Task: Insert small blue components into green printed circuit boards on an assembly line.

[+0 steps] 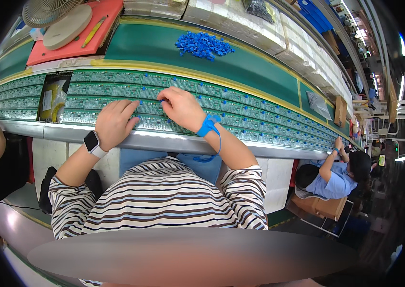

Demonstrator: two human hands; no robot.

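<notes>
Long rows of green circuit boards (126, 90) lie before me, with small blue parts standing on many of those to the right. My left hand (113, 125), with a watch at the wrist, rests on the boards, its fingers stretched out and the thumb apart. To its right, my right hand (182, 108) is closed in a pinch over a board. A bit of blue shows at its fingertips, seemingly a small blue component (162, 100); the fingers partly hide it. A blue wrist strap (208, 125) with a cord circles my right wrist.
Beyond the boards, a pile of blue components (203, 45) lies on a green surface (140, 43). A red foam sheet (75, 31) carries a yellow cutter (94, 32). A plastic bag (59, 98) fills a gap between boards. Co-workers sit at left and right (331, 172).
</notes>
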